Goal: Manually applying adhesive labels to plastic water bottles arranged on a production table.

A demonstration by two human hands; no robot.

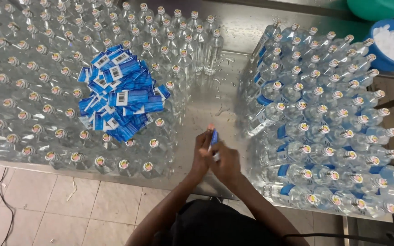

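A: Where are the 2 hands?

B: Together over the bare middle strip of the steel counter (233, 32), close to its near edge. The left hand (200, 152) and the right hand (226, 164) press against each other, fingers clamped on a small blue label (214, 136) that sticks up between them.

A: And the other labels?

B: A loose heap of blue labels (119, 98) lies on top of the unlabelled bottles (33, 82), a dense block of clear capped bottles filling the counter's left side, out to the far-left corner.

A: What is on the right?

B: The labelled bottles (329, 136), lying tilted in rows with blue bands, caps pointing right, reaching the near-right corner. Beyond them, at the far-right corner, sits a blue tub of white caps (391, 43), a green basin (379, 7) just behind it.
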